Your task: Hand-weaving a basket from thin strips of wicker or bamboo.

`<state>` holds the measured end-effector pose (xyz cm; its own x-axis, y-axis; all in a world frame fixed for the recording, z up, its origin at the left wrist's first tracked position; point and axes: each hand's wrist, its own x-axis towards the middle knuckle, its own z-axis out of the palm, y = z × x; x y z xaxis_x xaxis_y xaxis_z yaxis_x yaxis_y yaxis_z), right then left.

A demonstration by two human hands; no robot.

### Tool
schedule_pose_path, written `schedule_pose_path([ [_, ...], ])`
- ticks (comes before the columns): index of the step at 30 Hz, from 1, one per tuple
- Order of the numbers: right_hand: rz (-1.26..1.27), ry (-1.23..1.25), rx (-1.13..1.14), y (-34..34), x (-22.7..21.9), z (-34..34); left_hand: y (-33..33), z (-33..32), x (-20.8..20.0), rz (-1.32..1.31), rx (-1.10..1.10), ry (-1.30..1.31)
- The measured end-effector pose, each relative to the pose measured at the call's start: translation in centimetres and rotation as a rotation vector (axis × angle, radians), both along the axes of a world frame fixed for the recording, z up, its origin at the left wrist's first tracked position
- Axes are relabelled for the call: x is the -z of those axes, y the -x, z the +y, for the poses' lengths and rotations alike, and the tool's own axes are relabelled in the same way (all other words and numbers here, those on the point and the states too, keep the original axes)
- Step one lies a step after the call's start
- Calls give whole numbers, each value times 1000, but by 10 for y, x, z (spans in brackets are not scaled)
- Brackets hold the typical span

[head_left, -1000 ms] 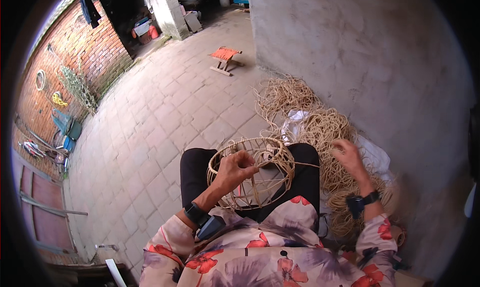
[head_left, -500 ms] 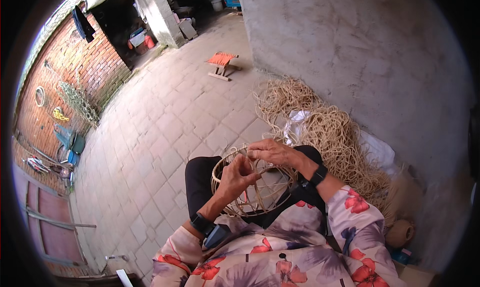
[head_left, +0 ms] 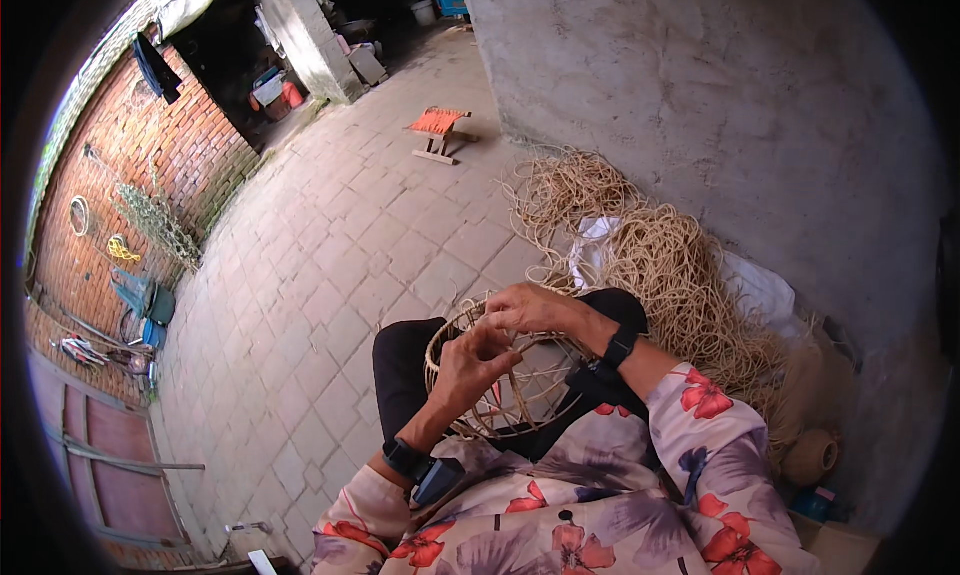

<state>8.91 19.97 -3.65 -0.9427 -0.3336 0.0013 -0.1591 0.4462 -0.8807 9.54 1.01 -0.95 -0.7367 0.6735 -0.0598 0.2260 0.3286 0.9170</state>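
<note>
An openwork basket (head_left: pixel 517 400) of thin tan strands rests in my lap, between my knees. At its near-left side, my left hand (head_left: pixel 468 368) is closed with thumb and fingers pinched on the strands. My right hand (head_left: pixel 528 311) bends over the far rim, its fingers closed on the weave close to the left fingertips. The exact strand between the fingers is hidden by the hands. A small red piece shows through the basket's open sides.
To my right, a large tangled heap of tan cord (head_left: pixel 670 275) lies over white sacking (head_left: pixel 594 243) against the grey wall (head_left: pixel 720 105). A round brownish pot (head_left: pixel 808 457) sits beyond my right elbow. Ahead on the paving stands a low orange-topped folding stool (head_left: pixel 437 125).
My right hand has shifted slightly left and down, drawing closer over the left fingers. The left hand stays at the basket. The whole view has tilted a little.
</note>
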Motion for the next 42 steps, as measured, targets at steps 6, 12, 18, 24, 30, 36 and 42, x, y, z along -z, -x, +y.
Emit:
schedule_pose_path([
  [6,43,46,169,-20,-38,17,3,0,-8,-19,49,102],
  [12,-71,439,62,-28,-72,6,9,3,-15,-100,167,175],
  [18,384,-74,524,-84,-66,12,18,-4,-7,-111,188,154],
  [24,499,-336,506,-108,-26,-6,17,0,-2,40,163,180],
  [30,590,-356,445,-102,-10,1,13,-1,3,-140,99,88],
  [36,536,-317,235,-52,-11,13,12,1,6,-250,103,-25],
  [42,-303,-51,-357,-11,-11,30,12,1,-1,-282,138,49],
])
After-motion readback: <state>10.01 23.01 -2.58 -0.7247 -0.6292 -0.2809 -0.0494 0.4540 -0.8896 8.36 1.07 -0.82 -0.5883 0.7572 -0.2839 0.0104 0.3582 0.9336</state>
